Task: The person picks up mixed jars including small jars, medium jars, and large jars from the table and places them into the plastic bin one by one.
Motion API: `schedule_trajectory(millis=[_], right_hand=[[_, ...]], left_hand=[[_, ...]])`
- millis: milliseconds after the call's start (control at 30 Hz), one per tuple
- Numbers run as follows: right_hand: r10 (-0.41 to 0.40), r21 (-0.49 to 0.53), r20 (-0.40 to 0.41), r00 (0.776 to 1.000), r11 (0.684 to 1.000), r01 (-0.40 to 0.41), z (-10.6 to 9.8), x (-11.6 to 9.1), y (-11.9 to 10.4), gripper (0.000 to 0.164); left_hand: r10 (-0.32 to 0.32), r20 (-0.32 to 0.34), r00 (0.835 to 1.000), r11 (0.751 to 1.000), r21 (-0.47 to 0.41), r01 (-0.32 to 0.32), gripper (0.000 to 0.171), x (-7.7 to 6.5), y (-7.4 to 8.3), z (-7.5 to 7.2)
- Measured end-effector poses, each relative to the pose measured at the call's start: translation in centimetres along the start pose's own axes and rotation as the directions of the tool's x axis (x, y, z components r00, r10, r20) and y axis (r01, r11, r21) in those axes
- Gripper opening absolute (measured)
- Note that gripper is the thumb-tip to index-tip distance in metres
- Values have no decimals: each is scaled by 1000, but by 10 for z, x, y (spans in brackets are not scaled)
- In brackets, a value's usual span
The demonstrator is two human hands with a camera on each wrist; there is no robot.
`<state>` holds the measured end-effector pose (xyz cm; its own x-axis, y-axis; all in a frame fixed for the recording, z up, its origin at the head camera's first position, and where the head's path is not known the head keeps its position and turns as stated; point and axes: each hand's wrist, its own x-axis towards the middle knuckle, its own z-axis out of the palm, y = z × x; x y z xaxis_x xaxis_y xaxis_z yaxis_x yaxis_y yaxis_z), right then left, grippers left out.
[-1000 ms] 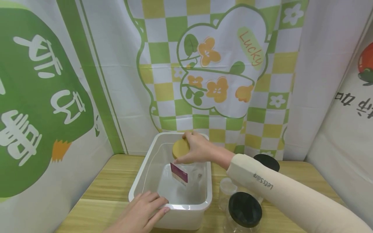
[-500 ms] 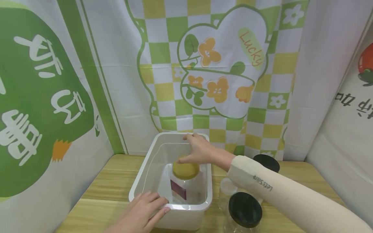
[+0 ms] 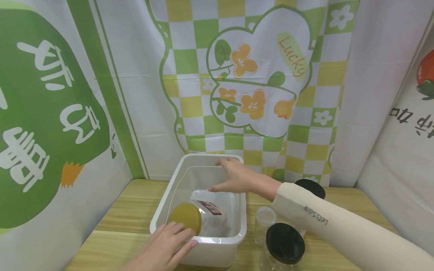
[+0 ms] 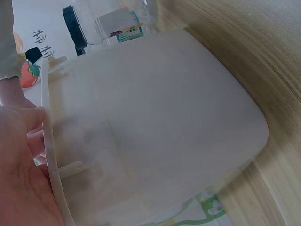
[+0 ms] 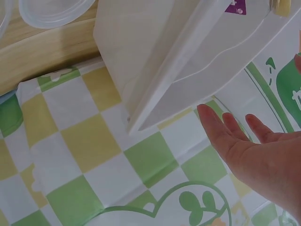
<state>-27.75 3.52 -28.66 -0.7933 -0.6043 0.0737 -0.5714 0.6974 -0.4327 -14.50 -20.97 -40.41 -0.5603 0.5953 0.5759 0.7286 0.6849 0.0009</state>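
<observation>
A clear jar point(image 3: 213, 222) with a yellow lid and a purple label lies on its side in a white plastic tub point(image 3: 242, 214), its lid towards the near left corner. My left hand point(image 3: 166, 244) holds the tub's near rim, fingers over the edge; in the left wrist view this hand point(image 4: 21, 155) grips the rim beside the tub's outer wall. Above the tub's right side hovers my right hand point(image 3: 239, 177), thumb and fingers spread, touching nothing. The right wrist view has the same hand point(image 5: 249, 146) with relaxed fingers near the tub's rim point(image 5: 174, 70).
Right of the tub stand a jar with a black lid point(image 3: 285, 244), a smaller clear container with a translucent lid point(image 3: 265, 216) and another black-lidded jar point(image 3: 310, 188), partly behind the right sleeve. A checked curtain point(image 3: 251, 146) hangs behind the wooden table point(image 3: 115, 214).
My right hand let go of the yellow-lidded jar inside the tub. The jar then tipped from upright onto its side, lid towards the near left. My left hand stayed on the rim.
</observation>
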Motion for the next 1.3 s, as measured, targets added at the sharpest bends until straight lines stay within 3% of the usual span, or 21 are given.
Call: schedule_trajectory(millis=[367, 1300], right_hand=[[-6, 23, -25, 1000, 1000, 6, -11, -16, 11, 80], [-39, 49, -129, 991, 998, 45, -24, -78, 37, 71]], left_hand=[[-35, 49, 998, 999, -13, 36, 9, 1, 0, -3], [-2, 14, 1000, 1000, -1, 2, 10, 0, 0, -2]])
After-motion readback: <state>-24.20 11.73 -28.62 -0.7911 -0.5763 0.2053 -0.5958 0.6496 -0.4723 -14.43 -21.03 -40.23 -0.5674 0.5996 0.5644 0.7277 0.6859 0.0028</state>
